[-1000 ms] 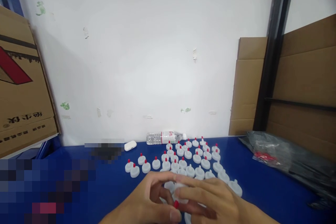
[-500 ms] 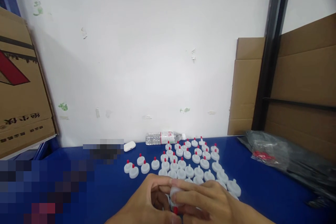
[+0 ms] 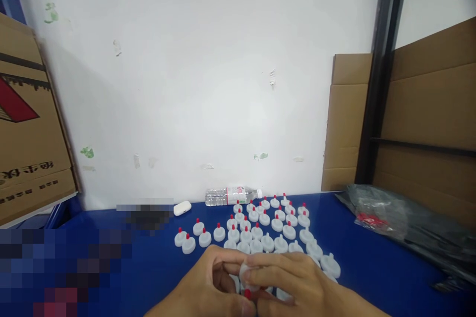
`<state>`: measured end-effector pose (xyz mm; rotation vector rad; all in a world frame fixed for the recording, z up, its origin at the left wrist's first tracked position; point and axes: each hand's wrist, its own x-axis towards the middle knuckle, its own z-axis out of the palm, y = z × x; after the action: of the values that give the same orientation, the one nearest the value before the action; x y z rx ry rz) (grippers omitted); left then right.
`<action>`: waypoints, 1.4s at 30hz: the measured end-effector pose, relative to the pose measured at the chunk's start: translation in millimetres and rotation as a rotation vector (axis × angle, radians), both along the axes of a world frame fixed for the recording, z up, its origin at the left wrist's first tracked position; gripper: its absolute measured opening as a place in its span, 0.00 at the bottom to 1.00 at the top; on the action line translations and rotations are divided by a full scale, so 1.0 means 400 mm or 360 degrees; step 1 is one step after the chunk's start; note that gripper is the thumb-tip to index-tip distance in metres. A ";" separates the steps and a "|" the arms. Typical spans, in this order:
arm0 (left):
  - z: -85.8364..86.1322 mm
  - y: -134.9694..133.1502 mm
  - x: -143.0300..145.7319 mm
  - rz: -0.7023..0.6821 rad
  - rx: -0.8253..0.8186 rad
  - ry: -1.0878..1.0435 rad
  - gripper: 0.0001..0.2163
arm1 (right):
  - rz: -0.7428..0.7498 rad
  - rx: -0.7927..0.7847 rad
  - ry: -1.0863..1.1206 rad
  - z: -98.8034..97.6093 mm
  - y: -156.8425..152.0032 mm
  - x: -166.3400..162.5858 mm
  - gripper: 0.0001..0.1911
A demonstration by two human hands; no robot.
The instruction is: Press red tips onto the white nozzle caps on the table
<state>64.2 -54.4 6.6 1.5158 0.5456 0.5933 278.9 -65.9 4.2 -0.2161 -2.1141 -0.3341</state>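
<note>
At the lower middle of the head view, my left hand [image 3: 203,285] and my right hand [image 3: 297,277] meet with their fingers closed around a white nozzle cap [image 3: 247,275]. Its small red tip [image 3: 247,294] shows between the fingers, pointing toward me; the rest of the cap is partly hidden. Just beyond my hands, many similar white caps [image 3: 267,242] stand in loose rows on the blue table [image 3: 145,262]. Those farther back and to the left bear red tips, while the nearer ones on the right show bare white nozzles.
A clear water bottle [image 3: 232,195] lies along the wall, with a white rounded case [image 3: 182,208] to its left. On the right, a clear bag with red pieces [image 3: 372,222] rests on dark plastic sheeting [image 3: 420,242]. Cardboard [image 3: 37,124] stands on the left.
My view has shifted very slightly. Both hands keep hold of the same nozzle cap, with only small finger movements around its red tip.
</note>
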 end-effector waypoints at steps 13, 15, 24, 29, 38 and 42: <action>-0.017 0.004 0.000 0.0007 0.0070 -0.0049 0.27 | -0.0075 0.0086 -0.0112 -0.013 0.008 0.010 0.07; -0.026 0.003 -0.004 0.0066 0.0109 -0.0048 0.27 | -0.0132 0.0224 -0.0133 -0.009 0.012 0.013 0.09; -0.031 0.025 -0.061 0.0922 0.1810 0.0734 0.11 | -0.0475 -0.0017 -0.0030 0.034 0.066 0.081 0.14; -0.004 0.041 -0.074 0.0928 0.2098 0.0960 0.13 | -0.0842 -0.0565 -0.0154 0.030 0.119 0.122 0.18; 0.001 0.050 -0.089 0.0619 0.1905 0.1264 0.11 | -0.0928 -0.0872 -0.0568 -0.021 0.143 0.122 0.18; -0.004 0.054 -0.094 0.0518 0.1810 0.1358 0.10 | -0.0918 -0.0921 -0.0653 -0.027 0.143 0.123 0.16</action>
<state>26.5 -33.0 5.0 2.8262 1.2432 0.4898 328.1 -8.6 -6.5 -1.1954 -2.4802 -0.0866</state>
